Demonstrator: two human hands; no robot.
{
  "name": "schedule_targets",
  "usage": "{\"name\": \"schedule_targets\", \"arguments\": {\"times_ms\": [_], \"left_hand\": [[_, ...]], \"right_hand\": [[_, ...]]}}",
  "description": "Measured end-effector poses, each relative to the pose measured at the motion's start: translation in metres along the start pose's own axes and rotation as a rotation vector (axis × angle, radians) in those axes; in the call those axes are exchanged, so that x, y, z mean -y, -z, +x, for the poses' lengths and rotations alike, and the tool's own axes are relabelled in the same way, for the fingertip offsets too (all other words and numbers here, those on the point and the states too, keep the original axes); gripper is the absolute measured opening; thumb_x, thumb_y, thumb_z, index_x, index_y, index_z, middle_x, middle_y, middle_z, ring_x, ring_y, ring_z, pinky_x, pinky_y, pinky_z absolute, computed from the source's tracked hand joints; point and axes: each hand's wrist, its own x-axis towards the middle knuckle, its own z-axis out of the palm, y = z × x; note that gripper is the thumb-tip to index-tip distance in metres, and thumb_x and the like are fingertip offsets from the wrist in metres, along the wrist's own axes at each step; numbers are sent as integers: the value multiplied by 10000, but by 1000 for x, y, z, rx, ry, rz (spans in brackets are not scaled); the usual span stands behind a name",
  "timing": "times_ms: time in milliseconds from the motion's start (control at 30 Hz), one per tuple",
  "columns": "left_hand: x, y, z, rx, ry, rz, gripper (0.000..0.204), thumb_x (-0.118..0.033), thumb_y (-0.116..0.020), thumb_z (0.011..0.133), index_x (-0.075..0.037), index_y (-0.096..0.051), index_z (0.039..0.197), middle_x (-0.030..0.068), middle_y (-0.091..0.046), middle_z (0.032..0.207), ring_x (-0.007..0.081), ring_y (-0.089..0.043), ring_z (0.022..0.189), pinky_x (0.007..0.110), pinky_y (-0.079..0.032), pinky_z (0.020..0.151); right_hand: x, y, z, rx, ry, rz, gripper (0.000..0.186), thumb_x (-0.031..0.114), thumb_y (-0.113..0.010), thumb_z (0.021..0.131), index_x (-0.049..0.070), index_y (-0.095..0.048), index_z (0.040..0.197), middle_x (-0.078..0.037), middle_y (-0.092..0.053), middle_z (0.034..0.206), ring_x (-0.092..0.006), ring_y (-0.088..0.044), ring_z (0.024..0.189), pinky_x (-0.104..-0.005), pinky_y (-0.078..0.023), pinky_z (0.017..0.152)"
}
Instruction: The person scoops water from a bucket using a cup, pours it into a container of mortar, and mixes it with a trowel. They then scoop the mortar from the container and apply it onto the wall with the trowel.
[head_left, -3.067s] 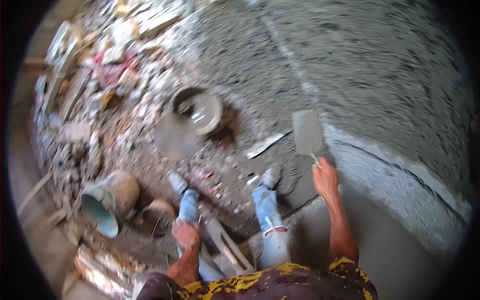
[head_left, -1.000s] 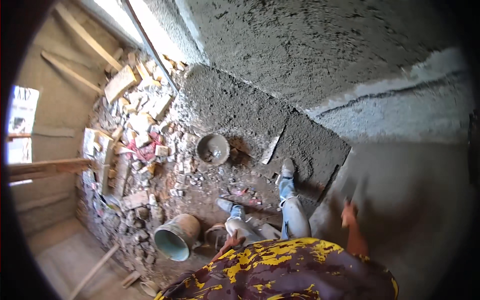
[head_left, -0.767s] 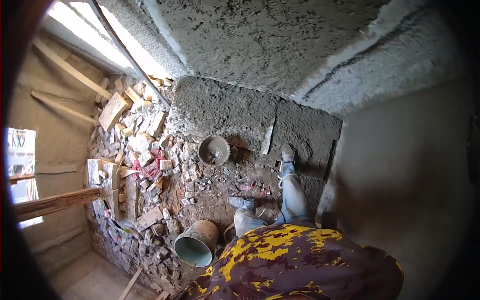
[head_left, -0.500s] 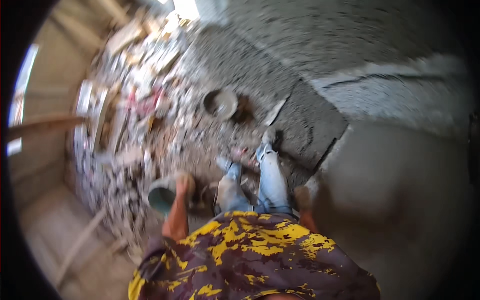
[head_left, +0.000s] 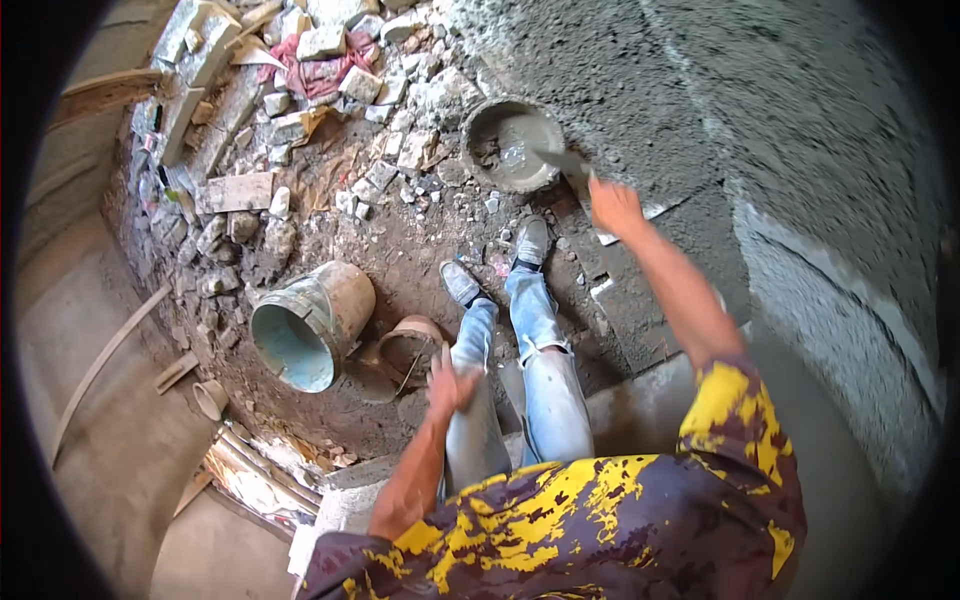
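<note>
Over the tub's right rim (head_left: 549, 174), a dull-grey, narrow-looking trowel (head_left: 562, 160) in the right fingers (head_left: 604, 197), the left fingers (head_left: 437, 376) wide.

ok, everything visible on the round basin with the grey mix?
The basin is round, open-topped and grey, its rim crusted; material hard to tell. It stands mouth up on the ground ahead of the shoes, rubble to its left. Wet grey mix shines inside, darker and lumpier at left. The trowel in the right hand reaches over its right rim; contact unclear.

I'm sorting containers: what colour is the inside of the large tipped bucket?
The bucket's inside is pale blue-green, showing best in the head view.
</note>
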Motion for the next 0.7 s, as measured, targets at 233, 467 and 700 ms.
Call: {"name": "schedule_targets", "arguments": {"times_ms": [233,467,700], "left_hand": [[-7,-37,-5,-208,57,-254,677,-342,-686,824,16,-461,1353,258,-525,1286,406,-500,1200,451,-418,1007],[26,-75,-17,-283,151,-254,609,-279,-701,803,26,-516,1297,259,-555,1252,412,-524,1164,456,-419,1000],[-17,-71,7,-316,80,-306,548,-232,-715,782,33,-563,1237,248,-578,1215,396,-533,1149,449,-414,992]], "right_hand": [[62,-115,188,345,-185,-26,271,155,-499,910,48,-679,1082,-169,-697,1078,-300,-692,984,-389,-568,798],[56,-83,132,482,-57,55,291,124,-464,893,-3,-618,1105,-211,-677,1086,-396,-651,1023,-470,-517,896],[-3,-189,162,708,-60,185,244,180,-582,768,22,-723,888,-226,-699,890,-343,-691,763,-412,-546,649]]}}
